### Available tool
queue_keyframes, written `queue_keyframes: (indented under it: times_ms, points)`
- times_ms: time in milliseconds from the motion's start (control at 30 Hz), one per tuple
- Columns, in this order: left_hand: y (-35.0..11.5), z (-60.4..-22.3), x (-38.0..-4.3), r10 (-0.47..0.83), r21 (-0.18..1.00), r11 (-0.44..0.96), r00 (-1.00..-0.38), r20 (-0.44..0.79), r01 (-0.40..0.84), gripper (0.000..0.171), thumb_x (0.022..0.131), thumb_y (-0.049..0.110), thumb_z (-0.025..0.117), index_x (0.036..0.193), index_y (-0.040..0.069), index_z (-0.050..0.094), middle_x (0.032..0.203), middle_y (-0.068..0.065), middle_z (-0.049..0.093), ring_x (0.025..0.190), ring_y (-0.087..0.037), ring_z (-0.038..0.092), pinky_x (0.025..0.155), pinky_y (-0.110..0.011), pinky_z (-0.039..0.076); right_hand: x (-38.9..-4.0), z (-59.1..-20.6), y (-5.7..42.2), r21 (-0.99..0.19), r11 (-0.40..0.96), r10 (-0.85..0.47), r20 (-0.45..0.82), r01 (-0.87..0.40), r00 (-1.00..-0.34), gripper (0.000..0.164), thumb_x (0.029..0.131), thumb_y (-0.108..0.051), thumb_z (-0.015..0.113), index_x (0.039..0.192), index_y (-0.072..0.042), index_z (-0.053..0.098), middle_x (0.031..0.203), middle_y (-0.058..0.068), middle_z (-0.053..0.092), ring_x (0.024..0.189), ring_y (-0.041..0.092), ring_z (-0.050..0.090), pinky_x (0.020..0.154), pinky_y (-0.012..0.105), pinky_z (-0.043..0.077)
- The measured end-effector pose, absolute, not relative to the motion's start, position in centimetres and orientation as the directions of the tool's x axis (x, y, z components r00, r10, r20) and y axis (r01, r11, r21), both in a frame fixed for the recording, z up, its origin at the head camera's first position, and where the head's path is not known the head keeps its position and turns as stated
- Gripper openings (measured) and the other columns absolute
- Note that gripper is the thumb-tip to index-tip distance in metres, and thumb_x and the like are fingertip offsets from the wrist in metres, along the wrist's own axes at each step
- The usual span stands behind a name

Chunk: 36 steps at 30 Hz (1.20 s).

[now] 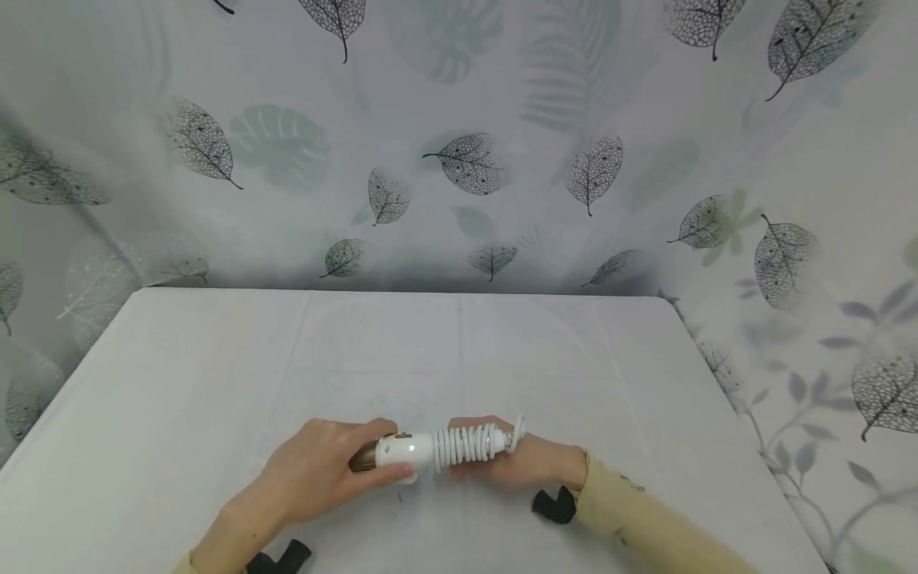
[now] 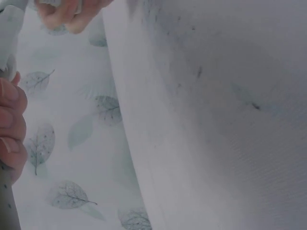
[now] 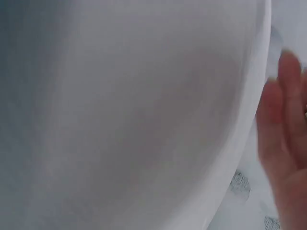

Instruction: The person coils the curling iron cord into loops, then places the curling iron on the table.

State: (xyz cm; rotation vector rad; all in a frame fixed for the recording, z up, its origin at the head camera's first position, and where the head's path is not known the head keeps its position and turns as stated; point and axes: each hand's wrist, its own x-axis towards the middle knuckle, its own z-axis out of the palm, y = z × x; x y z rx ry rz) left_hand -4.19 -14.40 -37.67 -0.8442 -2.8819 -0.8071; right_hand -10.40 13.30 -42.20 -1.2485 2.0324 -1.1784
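A white hair-styling iron (image 1: pixel 405 452) with a brownish end lies level across the middle of the head view. Its white cord (image 1: pixel 466 445) is wound in several turns round the right-hand part, with a loose loop at the tip. My left hand (image 1: pixel 319 466) grips the iron near the brownish end, thumb in front; its curled fingers (image 2: pixel 12 120) show in the left wrist view. My right hand (image 1: pixel 495 454) is behind the wound part, mostly hidden by it. In the left wrist view, its fingers (image 2: pixel 72 19) close on a white piece, apparently cord.
Beneath the hands is a white table (image 1: pixel 358 343), its far edge meeting a leaf-patterned backdrop (image 1: pixel 430 223). Black wrist-camera pieces show beside the right sleeve (image 1: pixel 555 505) and the left forearm (image 1: pixel 280 558). Small dark marks spot the tabletop in the left wrist view.
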Motion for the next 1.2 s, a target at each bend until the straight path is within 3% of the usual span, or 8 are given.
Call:
queue_keyframes:
  times_ms: [133,233,367,600,733,967,1200]
  points:
    - [-14.3,-38.1,-4.2,0.52,0.48,0.693,-0.834,0.184,0.537,0.034,0.091,0.061,0.062,0.102,0.03,0.065,0.074,0.024,0.056,0.057,0.007,0.042,0.053,-0.016,0.038,-12.4,-42.4,13.6,-0.87,0.012,-0.917,0.186,-0.493,-0.352,0.018,0.092,-0.006,0.07,0.109,-0.008,0.064,0.098,0.007,0.065,0.087,0.003,0.056,0.08,0.027,0.055]
    - [-14.1,-38.5,-4.2,0.535,0.477,0.69,-0.827,0.171,0.545,0.034,0.092,0.061,0.061,0.102,0.029,0.064,0.073,0.024,0.054,0.057,0.007,0.042,0.054,-0.016,0.037,-13.6,-42.6,14.0,-0.9,-0.03,-0.923,0.191,-0.434,-0.333,0.025,0.092,-0.005,0.071,0.116,-0.004,0.066,0.103,0.012,0.066,0.093,0.005,0.059,0.082,0.031,0.056]
    - [-13.9,-39.1,-4.1,0.55,0.47,0.691,-0.822,0.149,0.548,0.036,0.093,0.062,0.058,0.106,0.028,0.064,0.077,0.023,0.059,0.059,0.007,0.044,0.056,-0.017,0.039,-14.5,-43.1,14.6,-0.932,0.001,-0.922,0.14,-0.363,-0.361,0.028,0.09,-0.006,0.073,0.117,-0.001,0.068,0.106,0.015,0.067,0.097,0.007,0.061,0.083,0.035,0.056]
    - [-13.7,-40.1,-4.3,0.586,0.458,0.657,-0.788,0.189,0.599,0.032,0.094,0.058,0.061,0.103,0.028,0.063,0.076,0.024,0.056,0.06,0.007,0.044,0.057,-0.016,0.039,-14.9,-43.2,14.9,-0.967,0.134,-0.901,-0.027,-0.218,-0.433,0.018,0.093,-0.007,0.069,0.11,-0.006,0.074,0.109,0.006,0.068,0.095,0.011,0.058,0.081,0.029,0.052]
    - [-13.6,-40.9,-4.5,0.606,0.421,0.646,-0.763,0.224,0.637,0.03,0.092,0.056,0.065,0.099,0.026,0.061,0.074,0.024,0.053,0.06,0.007,0.042,0.058,-0.015,0.038,-15.0,-43.1,15.0,-0.972,0.192,-0.898,-0.119,-0.135,-0.425,0.02,0.094,-0.01,0.069,0.113,-0.005,0.073,0.114,0.006,0.068,0.101,0.014,0.059,0.085,0.031,0.053]
    - [-13.6,-41.6,-4.8,0.621,0.385,0.665,-0.76,0.193,0.641,0.032,0.084,0.045,0.078,0.099,0.023,0.06,0.071,0.02,0.05,0.059,0.004,0.038,0.057,-0.017,0.037,-15.2,-43.3,15.1,-0.951,0.249,-0.896,-0.154,-0.184,-0.417,0.03,0.096,-0.011,0.067,0.125,-0.002,0.068,0.123,0.009,0.066,0.113,0.022,0.06,0.094,0.032,0.05]
    - [-13.9,-41.5,-4.7,0.646,0.38,0.654,-0.744,0.172,0.655,0.035,0.085,0.032,0.079,0.11,0.02,0.059,0.079,0.012,0.05,0.067,0.0,0.042,0.061,-0.019,0.04,-15.1,-42.8,14.9,-0.925,0.279,-0.89,-0.149,-0.257,-0.43,0.033,0.096,-0.008,0.066,0.129,-0.004,0.067,0.126,0.008,0.064,0.112,0.016,0.06,0.092,0.029,0.051]
